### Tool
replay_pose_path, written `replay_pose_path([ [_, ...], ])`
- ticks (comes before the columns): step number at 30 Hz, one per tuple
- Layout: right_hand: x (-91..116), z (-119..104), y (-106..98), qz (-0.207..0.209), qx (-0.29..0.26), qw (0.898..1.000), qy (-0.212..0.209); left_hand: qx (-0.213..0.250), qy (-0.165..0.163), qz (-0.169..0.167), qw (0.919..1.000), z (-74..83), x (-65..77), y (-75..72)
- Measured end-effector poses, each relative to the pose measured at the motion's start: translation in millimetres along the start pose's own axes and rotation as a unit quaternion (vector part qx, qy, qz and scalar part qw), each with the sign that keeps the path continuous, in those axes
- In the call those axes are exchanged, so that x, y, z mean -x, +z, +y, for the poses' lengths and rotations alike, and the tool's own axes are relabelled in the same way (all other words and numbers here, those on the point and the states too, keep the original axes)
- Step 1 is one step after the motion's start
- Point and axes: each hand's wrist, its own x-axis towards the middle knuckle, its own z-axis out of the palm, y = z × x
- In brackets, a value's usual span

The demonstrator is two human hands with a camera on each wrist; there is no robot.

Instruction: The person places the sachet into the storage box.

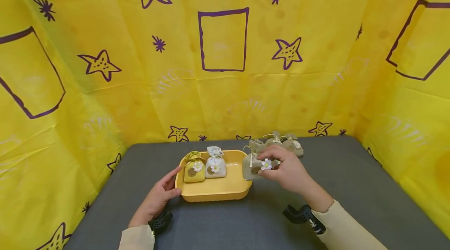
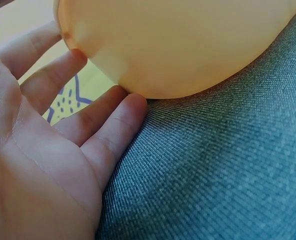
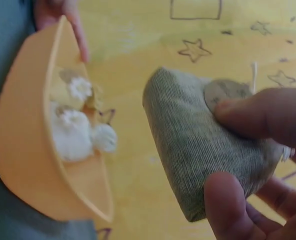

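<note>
My right hand [image 1: 286, 168] grips a grey-green cloth drawstring sachet [image 1: 250, 167] with a round label and a white flower. It is held above the right end of a yellow-orange plastic tray [image 1: 218, 195]. In the right wrist view, the thumb presses the label of this sachet [image 3: 183, 135] while other fingers support it beneath. My left hand [image 1: 158, 197] is at the tray's left end, its spread, fairly straight fingers touching the outer wall [image 2: 178, 55]. Inside the tray, a yellow sachet [image 1: 194, 172] stands at the left beside a white sachet [image 1: 215, 166].
Behind my right hand, more grey-green sachets [image 1: 292, 146] sit near the back edge of the dark grey cloth-covered table [image 1: 218, 226]. Yellow fabric [image 1: 225, 97] with purple drawings encloses the back and sides. Each wrist wears a black strap [image 1: 304, 216].
</note>
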Motion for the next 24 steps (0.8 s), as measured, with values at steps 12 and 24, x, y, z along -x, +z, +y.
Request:
replay_pose_path([
  [12, -11.6, 14.3, 44.5, -0.028, 0.001, 0.997, 0.068, -0.001, -0.001, -0.002, 1.0000, 0.8, 0.3, -1.0],
  [24, -24.7, 28.7, 65.0, -0.045, -0.040, 0.986, 0.156, -0.006, 0.004, -0.002, 1.0000, -0.8, 0.0, -2.3],
])
